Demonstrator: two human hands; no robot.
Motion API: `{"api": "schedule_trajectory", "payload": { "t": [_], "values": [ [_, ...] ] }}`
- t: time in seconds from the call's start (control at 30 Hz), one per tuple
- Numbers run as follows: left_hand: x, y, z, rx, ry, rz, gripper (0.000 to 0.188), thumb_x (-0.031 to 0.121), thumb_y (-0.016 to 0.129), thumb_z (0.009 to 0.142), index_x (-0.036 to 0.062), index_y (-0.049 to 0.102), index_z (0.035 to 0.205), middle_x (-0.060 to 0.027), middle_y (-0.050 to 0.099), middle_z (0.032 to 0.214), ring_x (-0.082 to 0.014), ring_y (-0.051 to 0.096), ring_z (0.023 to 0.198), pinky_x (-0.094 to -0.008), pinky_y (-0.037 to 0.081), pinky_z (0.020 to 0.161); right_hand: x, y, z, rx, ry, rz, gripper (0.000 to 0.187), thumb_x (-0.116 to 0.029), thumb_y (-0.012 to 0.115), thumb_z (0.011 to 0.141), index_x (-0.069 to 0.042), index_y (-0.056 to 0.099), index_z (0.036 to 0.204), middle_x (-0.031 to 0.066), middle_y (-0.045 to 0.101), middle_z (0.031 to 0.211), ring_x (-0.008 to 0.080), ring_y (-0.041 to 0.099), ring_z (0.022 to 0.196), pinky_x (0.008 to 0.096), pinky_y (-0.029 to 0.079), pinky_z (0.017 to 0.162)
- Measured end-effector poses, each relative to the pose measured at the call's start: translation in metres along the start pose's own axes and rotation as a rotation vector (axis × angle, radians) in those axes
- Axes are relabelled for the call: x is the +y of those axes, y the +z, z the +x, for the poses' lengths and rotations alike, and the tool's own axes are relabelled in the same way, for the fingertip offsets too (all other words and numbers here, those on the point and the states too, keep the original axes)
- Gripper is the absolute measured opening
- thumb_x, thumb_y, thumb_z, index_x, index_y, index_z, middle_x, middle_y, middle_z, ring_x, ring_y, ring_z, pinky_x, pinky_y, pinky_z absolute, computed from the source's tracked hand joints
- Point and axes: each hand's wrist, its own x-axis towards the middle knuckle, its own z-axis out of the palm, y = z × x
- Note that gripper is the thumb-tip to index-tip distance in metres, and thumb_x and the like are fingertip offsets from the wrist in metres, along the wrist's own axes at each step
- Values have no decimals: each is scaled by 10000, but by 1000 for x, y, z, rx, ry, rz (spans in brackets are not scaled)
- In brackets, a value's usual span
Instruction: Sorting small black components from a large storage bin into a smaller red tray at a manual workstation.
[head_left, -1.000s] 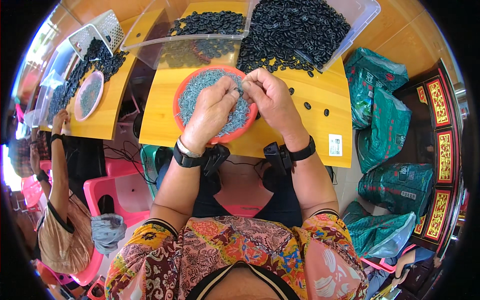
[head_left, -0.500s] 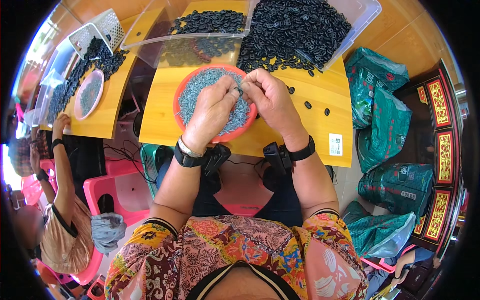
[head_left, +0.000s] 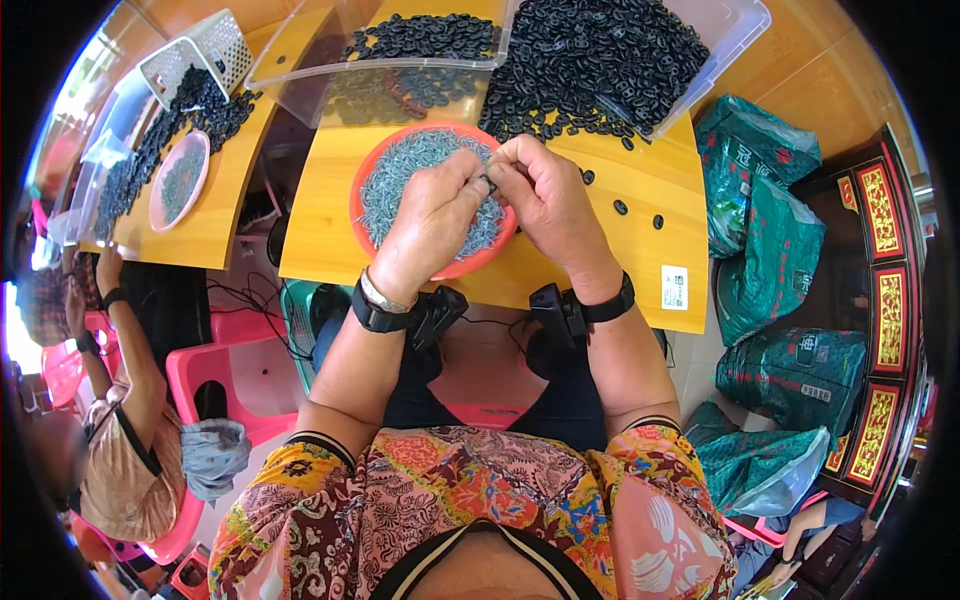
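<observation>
Both my hands meet above the right part of a red-orange bowl (head_left: 362, 217) full of small grey-blue pieces that look like screws (head_left: 405, 165). Between the fingertips is a small black oval piece (head_left: 489, 185), mostly covered by the fingers. My left hand (head_left: 437, 208) pinches it from the left, thumb and fingers closed. From the right, my right hand (head_left: 545, 195) grips it with thumb and forefinger pressed together. Whether a screw is in the fingers too cannot be made out. A few loose black oval pieces (head_left: 620, 207) lie on the yellow table (head_left: 650, 270) right of my right hand.
A clear plastic bin (head_left: 740, 45) heaped with black pieces stands behind the bowl. Green woven sacks (head_left: 765, 260) line the floor at right. On the left, a co-worker (head_left: 130, 440) sits by another table with a pink bowl (head_left: 160, 195) and a white basket (head_left: 235, 50).
My hands stay over the bowl, fingers shifting slightly around the black piece, which shows a little more now. At left, the co-worker's arm has drawn back slightly.
</observation>
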Motion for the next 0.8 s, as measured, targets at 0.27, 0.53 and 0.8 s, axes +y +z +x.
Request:
{"api": "schedule_trajectory", "payload": {
  "t": [0.27,0.53,0.8],
  "values": [
    [1,4,-1,17,-81,-230,128,86,495,902,14,533,803,-3,496,614,-74,450,562,-249,358,491,-1,-2,-1,-9,152,280,115,-125,550,945,-18,594,953,-7,592,735,53,549,670,211,468,618],
    [-5,-1,1,-26,-152,-324,127,136,478,915,45,512,833,3,497,653,-74,450,584,-217,362,523,6,-6,2,-60,196,483,153,-116,521,956,-2,606,1013,7,613,773,71,574,702,210,483,671],
    [-6,0,2,-4,-105,-300,129,118,480,905,36,514,812,9,491,632,-69,445,566,-223,348,503,4,-7,1,-79,266,501,112,-82,574,919,-11,608,998,7,625,807,65,578,711,207,485,674]
  ]
}}
